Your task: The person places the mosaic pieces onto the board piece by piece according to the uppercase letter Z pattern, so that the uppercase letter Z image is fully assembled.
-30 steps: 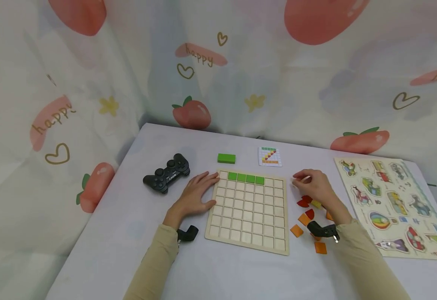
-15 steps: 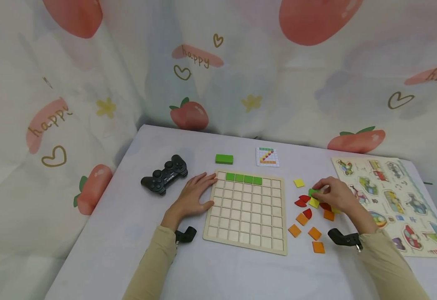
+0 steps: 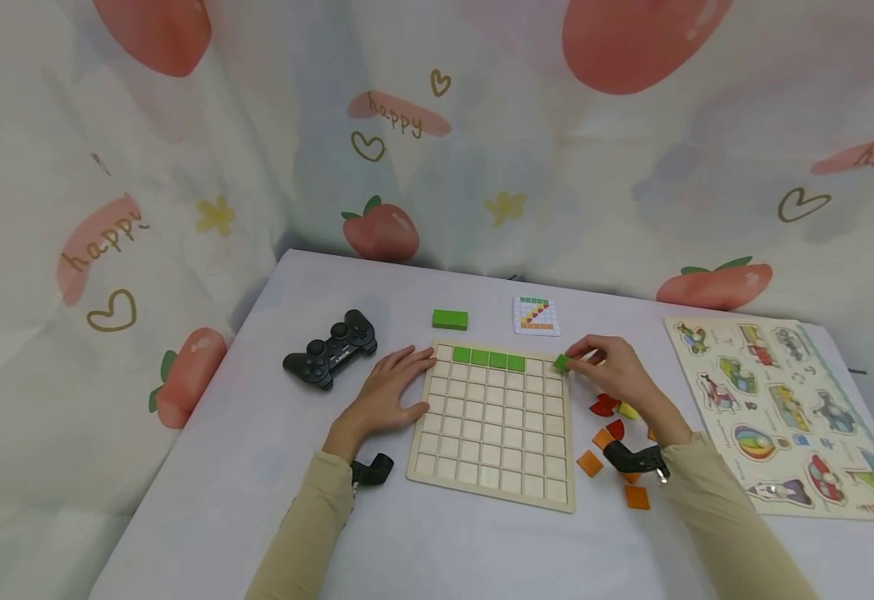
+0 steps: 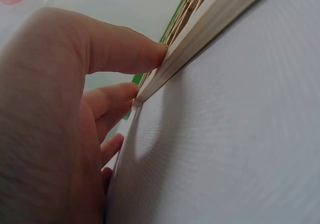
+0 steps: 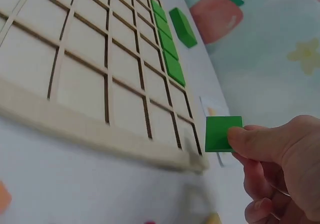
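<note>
My right hand (image 3: pixel 616 371) pinches a small green square tile (image 5: pixel 215 134) between thumb and fingers. In the head view the tile is at the upper right corner of a wooden grid board (image 3: pixel 492 417); the right wrist view shows it held up just past that corner. Several green tiles (image 3: pixel 488 357) sit side by side in the board's top row, with bare cells at both ends. My left hand (image 3: pixel 386 390) lies at the board's left side, fingers spread. Its thumb (image 4: pixel 135 51) and fingertips touch the board's edge in the left wrist view.
Red pieces (image 3: pixel 603 406), a yellow tile (image 3: pixel 627 411) and orange tiles (image 3: pixel 590 463) lie right of the board. Behind it are a green block (image 3: pixel 450 320) and a pattern card (image 3: pixel 536 317). A game controller (image 3: pixel 332 350) lies left, a picture puzzle board (image 3: pixel 781 417) far right.
My right hand went to the loose pieces on the right, took up the green tile and carried it left to the board's upper right corner. My left hand stays in place.
</note>
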`<state>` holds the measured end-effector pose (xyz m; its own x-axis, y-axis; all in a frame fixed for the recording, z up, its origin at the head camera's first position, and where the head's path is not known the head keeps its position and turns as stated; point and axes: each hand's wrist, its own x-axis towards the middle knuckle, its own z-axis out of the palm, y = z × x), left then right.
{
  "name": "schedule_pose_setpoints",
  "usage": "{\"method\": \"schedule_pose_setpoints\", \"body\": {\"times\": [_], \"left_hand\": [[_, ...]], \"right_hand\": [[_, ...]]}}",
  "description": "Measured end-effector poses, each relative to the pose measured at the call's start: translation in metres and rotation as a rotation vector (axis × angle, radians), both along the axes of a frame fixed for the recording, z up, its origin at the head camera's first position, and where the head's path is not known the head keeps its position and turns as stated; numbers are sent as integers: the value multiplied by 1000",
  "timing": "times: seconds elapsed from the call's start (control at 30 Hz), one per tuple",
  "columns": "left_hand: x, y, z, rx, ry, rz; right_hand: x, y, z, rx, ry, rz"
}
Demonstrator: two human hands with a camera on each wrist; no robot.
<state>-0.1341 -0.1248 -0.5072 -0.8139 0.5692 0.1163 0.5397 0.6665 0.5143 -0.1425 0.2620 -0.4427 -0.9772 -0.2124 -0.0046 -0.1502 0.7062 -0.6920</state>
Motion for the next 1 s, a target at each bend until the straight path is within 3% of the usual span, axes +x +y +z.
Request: {"method": "schedule_pose_setpoints", "body": {"times": [0.23, 0.57, 0.8, 1.0], "left_hand": [[2, 0, 0, -10, -13, -1], [-1, 0, -1, -29, 0, 4], [0, -1, -2, -18, 10, 6], [0, -1, -1, -13, 16, -1]], "right_hand": [[-15, -30, -18, -31, -40, 54], [-15, -36, -23, 3, 17, 82], [-10, -28, -22, 6, 19, -37], [2, 6, -8, 167, 2, -188]]}}
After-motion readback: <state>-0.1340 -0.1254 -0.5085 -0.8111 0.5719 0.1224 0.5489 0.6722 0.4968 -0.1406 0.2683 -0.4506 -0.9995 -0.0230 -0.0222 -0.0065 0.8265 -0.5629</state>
